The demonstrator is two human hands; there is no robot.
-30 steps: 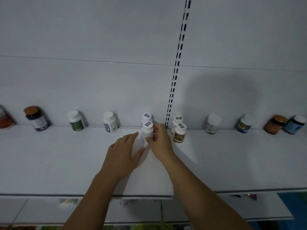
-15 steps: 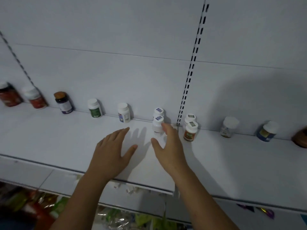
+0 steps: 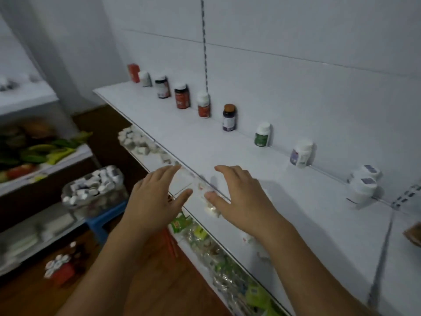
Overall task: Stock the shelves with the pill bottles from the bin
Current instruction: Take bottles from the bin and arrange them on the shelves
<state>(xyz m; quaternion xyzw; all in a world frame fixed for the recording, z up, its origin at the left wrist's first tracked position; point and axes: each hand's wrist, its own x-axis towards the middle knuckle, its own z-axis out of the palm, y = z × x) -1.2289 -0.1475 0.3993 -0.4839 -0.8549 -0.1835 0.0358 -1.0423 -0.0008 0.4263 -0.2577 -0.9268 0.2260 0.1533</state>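
Fingers (image 3: 167,176) of left hand (image 3: 155,197) and right hand (image 3: 241,197) spread straight, empty, at the white shelf (image 3: 227,156) edge. Beyond them pill bottles (image 3: 229,117) line the wall (image 3: 296,30); leftward, a bin (image 3: 93,190).

A slotted strip (image 3: 204,42) runs up the white back panel (image 3: 296,30). At the left, blurred green, yellow and red goods (image 3: 43,151) lie along the front edge of a rack (image 3: 77,155), and a blue stool (image 3: 103,221) stands on the wood floor (image 3: 164,290), near a red box (image 3: 62,273). Small white boxes (image 3: 139,142) and green packets (image 3: 230,270) lie in a row on a lower level, too blurred to read.
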